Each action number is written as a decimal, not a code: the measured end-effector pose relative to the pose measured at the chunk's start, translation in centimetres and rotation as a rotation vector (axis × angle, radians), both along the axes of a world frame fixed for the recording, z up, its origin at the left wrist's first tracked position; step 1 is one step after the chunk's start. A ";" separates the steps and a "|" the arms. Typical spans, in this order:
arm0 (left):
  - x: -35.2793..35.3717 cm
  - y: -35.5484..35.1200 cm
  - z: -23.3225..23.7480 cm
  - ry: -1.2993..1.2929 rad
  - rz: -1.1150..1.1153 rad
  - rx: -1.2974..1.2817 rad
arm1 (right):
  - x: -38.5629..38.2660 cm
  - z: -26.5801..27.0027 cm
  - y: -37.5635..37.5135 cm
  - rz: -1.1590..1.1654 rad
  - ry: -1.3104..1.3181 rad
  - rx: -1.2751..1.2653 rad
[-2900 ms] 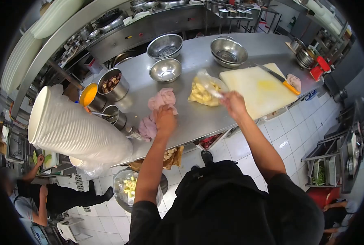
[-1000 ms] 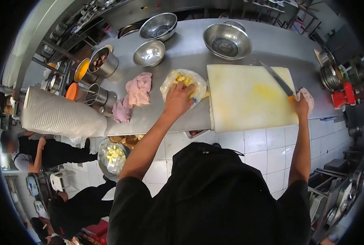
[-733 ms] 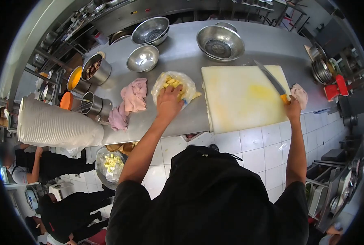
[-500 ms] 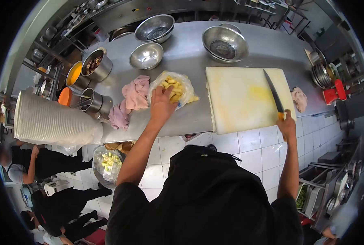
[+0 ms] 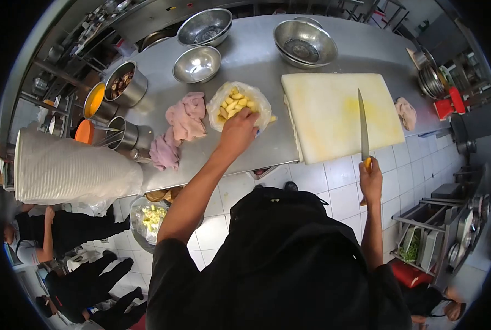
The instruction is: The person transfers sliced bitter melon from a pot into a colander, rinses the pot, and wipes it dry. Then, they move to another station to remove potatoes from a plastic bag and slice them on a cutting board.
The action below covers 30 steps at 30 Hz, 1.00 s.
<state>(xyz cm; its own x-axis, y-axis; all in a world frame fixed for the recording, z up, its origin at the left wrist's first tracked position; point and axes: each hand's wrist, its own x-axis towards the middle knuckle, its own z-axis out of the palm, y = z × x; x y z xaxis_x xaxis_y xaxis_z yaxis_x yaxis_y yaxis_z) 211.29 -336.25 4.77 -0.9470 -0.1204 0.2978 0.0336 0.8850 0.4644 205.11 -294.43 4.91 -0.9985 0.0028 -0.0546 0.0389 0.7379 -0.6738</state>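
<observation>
My left hand (image 5: 237,132) rests on the near edge of a clear plastic bag of yellow cut pieces (image 5: 235,103) on the steel counter (image 5: 256,60); whether it grips the bag or the pieces is unclear. My right hand (image 5: 371,179) grips the orange handle of a long knife (image 5: 362,126), held off the counter's front edge. The blade points away from me over the white cutting board (image 5: 339,113), which is stained yellow and bare.
Pink cloths (image 5: 179,125) lie left of the bag, another cloth (image 5: 406,113) right of the board. Steel bowls (image 5: 306,41) and tins (image 5: 124,83) stand behind. A wrapped stack of white plates (image 5: 69,170) lies at left. People (image 5: 64,242) work below left.
My right hand has picked up the knife from the board's right side and drawn it toward me past the front edge. My left hand moved from the pink cloth to the bag.
</observation>
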 end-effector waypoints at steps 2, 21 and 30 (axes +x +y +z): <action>-0.2 0.6 0.3 -0.059 0.037 0.013 | 1.7 1.4 -1.8 -0.032 -0.126 -0.092; -2.6 3.3 -1.8 -0.107 0.421 0.130 | 2.1 1.9 -1.4 0.255 -0.189 -0.084; -4.1 2.3 -1.8 -0.203 0.481 0.219 | -2.2 3.9 0.9 0.444 -0.416 -0.191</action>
<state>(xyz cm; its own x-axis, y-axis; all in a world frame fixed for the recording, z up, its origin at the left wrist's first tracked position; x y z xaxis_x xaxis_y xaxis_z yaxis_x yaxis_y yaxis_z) 207.23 -333.98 2.96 -0.8061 -0.5907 0.0350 -0.4585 0.6609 0.5941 202.92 -293.50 8.80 -0.7977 -0.4543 -0.3965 0.0439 0.6121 -0.7896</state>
